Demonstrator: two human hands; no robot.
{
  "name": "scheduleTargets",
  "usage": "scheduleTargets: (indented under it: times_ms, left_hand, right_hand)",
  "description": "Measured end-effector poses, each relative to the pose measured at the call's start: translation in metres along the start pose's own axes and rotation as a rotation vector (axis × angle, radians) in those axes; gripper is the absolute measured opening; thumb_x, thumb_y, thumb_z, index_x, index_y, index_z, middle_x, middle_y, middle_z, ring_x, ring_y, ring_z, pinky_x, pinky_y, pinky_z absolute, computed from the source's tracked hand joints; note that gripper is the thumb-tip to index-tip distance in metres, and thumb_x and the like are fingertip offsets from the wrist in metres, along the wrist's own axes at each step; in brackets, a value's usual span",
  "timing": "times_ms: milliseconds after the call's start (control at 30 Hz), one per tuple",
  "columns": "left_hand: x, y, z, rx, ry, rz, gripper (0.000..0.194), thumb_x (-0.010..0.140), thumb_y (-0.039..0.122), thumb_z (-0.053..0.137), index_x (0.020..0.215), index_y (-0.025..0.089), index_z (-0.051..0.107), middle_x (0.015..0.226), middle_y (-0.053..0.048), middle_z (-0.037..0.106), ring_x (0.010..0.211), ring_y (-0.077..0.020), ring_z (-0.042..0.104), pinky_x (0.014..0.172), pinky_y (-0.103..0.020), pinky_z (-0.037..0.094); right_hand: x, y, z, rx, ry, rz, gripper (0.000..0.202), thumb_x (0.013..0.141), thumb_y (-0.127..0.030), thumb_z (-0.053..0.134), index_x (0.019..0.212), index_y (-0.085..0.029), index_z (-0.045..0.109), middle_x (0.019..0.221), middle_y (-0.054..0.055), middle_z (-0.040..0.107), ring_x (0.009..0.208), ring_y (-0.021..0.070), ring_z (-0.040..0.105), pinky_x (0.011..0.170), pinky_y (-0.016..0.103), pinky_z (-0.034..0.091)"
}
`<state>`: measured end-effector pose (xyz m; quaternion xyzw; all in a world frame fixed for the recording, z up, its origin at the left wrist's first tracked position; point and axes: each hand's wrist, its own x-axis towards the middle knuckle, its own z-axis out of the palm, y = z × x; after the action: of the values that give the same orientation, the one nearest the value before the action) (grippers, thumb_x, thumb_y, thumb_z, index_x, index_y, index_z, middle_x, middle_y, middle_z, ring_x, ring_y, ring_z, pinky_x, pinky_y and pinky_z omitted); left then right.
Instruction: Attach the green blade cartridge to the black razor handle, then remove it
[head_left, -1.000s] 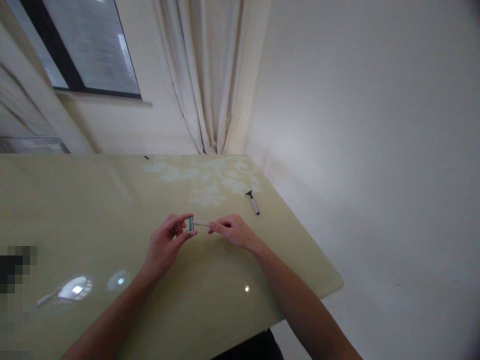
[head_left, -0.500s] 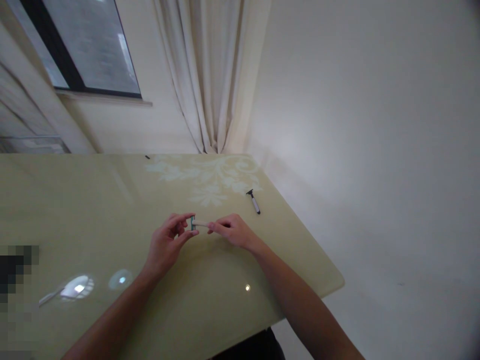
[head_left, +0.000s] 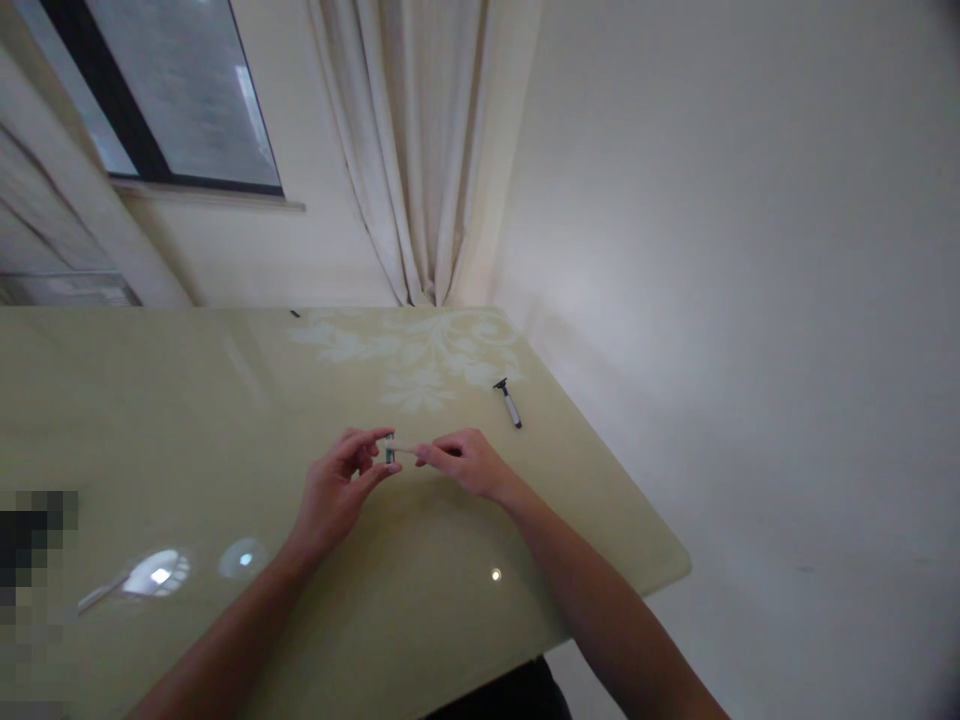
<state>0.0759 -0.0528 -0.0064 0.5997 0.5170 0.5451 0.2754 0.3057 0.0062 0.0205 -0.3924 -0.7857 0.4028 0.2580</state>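
From where I stand, the small green piece (head_left: 390,455) is a short, narrow bar with dark ends, held upright by its two ends between the thumb and finger of the left hand (head_left: 331,490), above the glossy yellow-green table (head_left: 420,590). The pale stick (head_left: 406,449), thin, whitish and straight as far as I can see, lies nearly level across the gap between the hands, its far part hidden in the pinch of the right hand (head_left: 469,463), while its other end meets the middle of the bar, too small to make out in detail.
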Motion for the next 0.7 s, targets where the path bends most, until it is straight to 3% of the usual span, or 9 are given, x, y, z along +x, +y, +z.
scheduleTargets:
  times_ms: [133, 567, 700]
  left_hand:
    - [0.0002, 0.0005, -0.0002, -0.005, -0.012, 0.009, 0.038, 0.079, 0.039, 0.083, 0.116, 0.028, 0.078, 0.084, 0.002, 0.056, 0.068, -0.0122, 0.052, 0.062, -0.025, 0.044]
    - [-0.0002, -0.0016, 0.0008, -0.024, -0.023, 0.006, 0.039, 0.08, 0.036, 0.084, 0.117, 0.029, 0.077, 0.085, 0.002, 0.057, 0.07, -0.0119, 0.053, 0.065, -0.025, 0.044]
    - [0.0002, -0.0018, 0.001, -0.033, -0.027, -0.005, 0.038, 0.079, 0.037, 0.084, 0.115, 0.028, 0.078, 0.085, 0.002, 0.057, 0.069, -0.0116, 0.052, 0.063, -0.025, 0.043]
  right_hand:
    - [-0.0002, -0.0015, -0.0007, -0.016, 0.059, 0.015, 0.06, 0.098, -0.063, 0.054, 0.094, -0.012, 0.086, 0.056, -0.003, 0.045, 0.056, 0.0104, 0.037, 0.056, 0.027, 0.024]
    - [0.0009, 0.0009, 0.0007, 0.034, 0.023, -0.001, 0.062, 0.098, -0.065, 0.054, 0.095, -0.012, 0.086, 0.057, -0.003, 0.047, 0.057, 0.0103, 0.037, 0.057, 0.027, 0.024]
    - [0.0009, 0.0021, 0.0009, -0.027, 0.074, 0.013, 0.061, 0.099, -0.064, 0.054, 0.092, -0.012, 0.086, 0.057, -0.002, 0.05, 0.057, 0.0105, 0.04, 0.058, 0.026, 0.026]
